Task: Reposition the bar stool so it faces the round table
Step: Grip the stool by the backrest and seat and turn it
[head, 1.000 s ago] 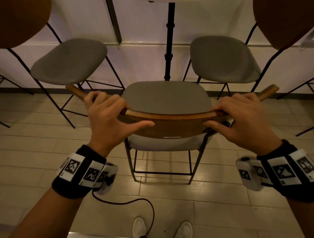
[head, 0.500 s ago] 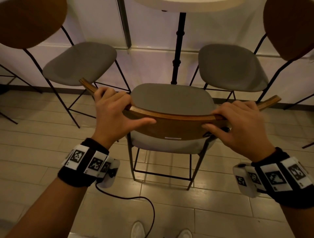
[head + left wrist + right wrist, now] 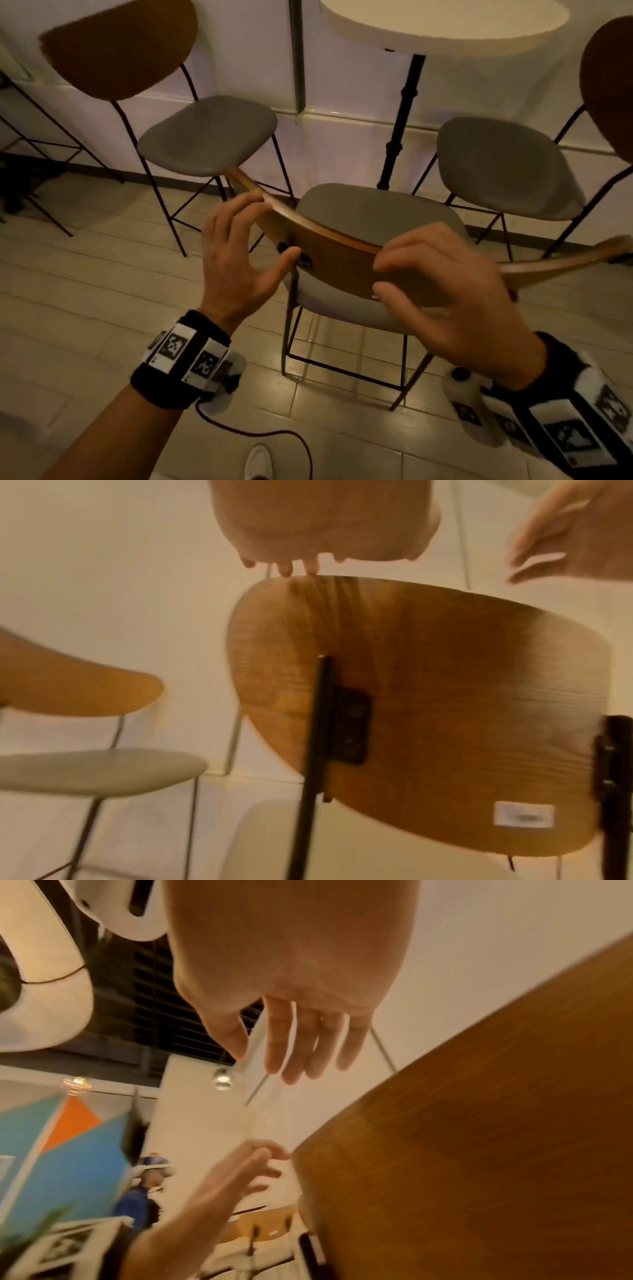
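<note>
The stool (image 3: pixel 373 219) stood at 12 o'clock from the person, seat toward the table (image 3: pixel 445 27), its backrest (image 3: pixel 342 260) running from 10 to 3 o'clock. Both hands were spread, gripping nothing: the left hand (image 3: pixel 236 253) apparently just brushed the rim, the right hand (image 3: pixel 455 291) hovered nearer the middle.

The round table (image 3: pixel 445 31) is cut off by the head view's top edge. The right hand (image 3: pixel 455 294) hides part of the bar stool (image 3: pixel 342 263) backrest. Both wrist views are motion-blurred; the backrest's white label (image 3: pixel 523 816) is unreadable.
</note>
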